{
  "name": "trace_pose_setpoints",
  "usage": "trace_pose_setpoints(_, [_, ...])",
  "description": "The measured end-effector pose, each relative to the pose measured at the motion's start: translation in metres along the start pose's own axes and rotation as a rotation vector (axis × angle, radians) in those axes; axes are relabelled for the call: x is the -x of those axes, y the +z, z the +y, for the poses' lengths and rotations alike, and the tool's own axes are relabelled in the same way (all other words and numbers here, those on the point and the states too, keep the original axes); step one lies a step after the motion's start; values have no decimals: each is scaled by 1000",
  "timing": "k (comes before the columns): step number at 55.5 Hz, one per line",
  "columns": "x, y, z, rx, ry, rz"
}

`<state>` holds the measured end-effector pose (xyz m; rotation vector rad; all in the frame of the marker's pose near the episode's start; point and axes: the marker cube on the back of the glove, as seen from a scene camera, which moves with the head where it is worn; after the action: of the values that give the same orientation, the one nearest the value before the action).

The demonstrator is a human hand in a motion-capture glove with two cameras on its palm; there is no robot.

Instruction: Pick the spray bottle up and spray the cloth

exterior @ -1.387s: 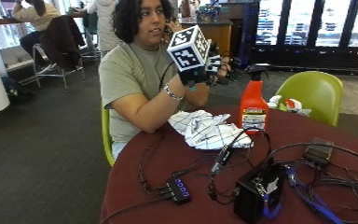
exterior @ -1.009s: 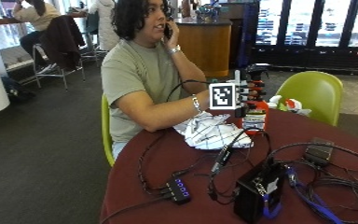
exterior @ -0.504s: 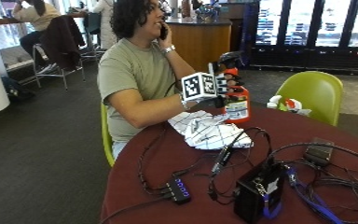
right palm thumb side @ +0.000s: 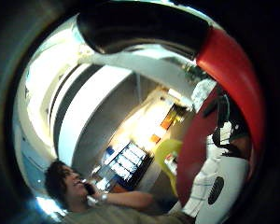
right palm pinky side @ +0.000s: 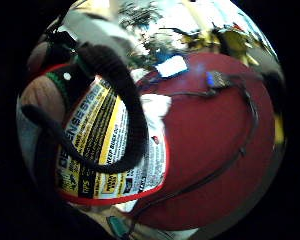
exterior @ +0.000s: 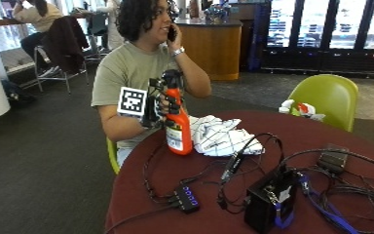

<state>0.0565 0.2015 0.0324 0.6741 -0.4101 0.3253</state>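
1. The gloved right hand (exterior: 156, 105), left of centre in the outside view, has its fingers curled round the neck of the orange spray bottle (exterior: 177, 124), just under the black trigger head (exterior: 172, 78). In the little-finger palm view a black strap crosses the bottle's yellow-and-white label (right palm pinky side: 107, 150), so the body sits close against the palm.
2. The bottle stands upright; its base looks at or just above the dark red bench (exterior: 343, 146), and I cannot tell which. The nozzle's direction is unclear.
3. Just beside the bottle, toward frame centre, lies the white cloth (exterior: 222, 136), crumpled, with thin dark grid lines.
4. Handling, as a judgement: rigid, smooth plastic, likely slippery on the glossy label, so the narrow neck is the sound hold, leaving a finger free for the trigger. The cloth is soft and light; spray may shift it little.
5. The bare hand holds a phone (exterior: 171, 33) to the person's head.
6. Lower right of the frame holds black cables (exterior: 239, 161), a black box (exterior: 268, 202) and a small hub (exterior: 186, 197).
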Motion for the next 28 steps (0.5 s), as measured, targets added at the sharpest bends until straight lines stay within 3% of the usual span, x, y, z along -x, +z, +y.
trace_pose_setpoints(10, [-32,0,-13,9,-66,12])
trace_pose_setpoints(18, [-40,4,-33,40,52,126])
trace_pose_setpoints(22, [-51,5,-50,47,-12,129])
trace_pose_setpoints(28, [-64,3,-62,81,38,123])
